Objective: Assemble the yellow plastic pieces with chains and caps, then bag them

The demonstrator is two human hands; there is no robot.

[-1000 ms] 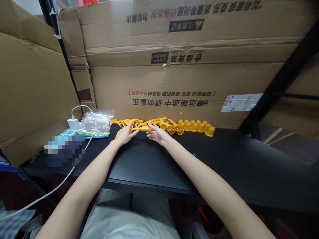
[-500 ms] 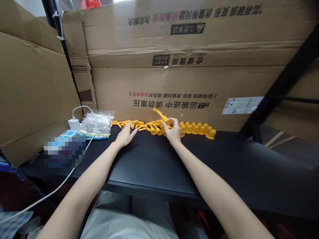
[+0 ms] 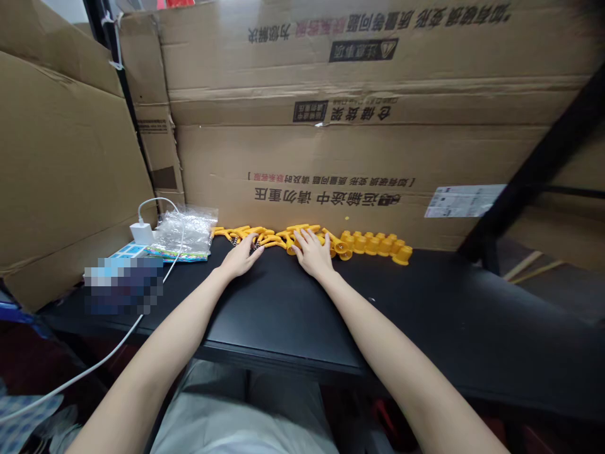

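Flared yellow pieces (image 3: pixel 336 241) on the smooth black counter (image 3: pixel 283 309) are partly hidden by the right hand (image 3: pixel 314 255); slender branched pieces (image 3: pixel 272 241), by the left hand (image 3: pixel 239 257). Both hands' fingers are parted, released.

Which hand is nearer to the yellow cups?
Right. The right hand is a little left of the cups, at other yellow pieces; the left hand is farther left.

The right hand (image 3: pixel 314 254), earlier lifting one, now spreads low over the yellow pieces (image 3: pixel 337 244).
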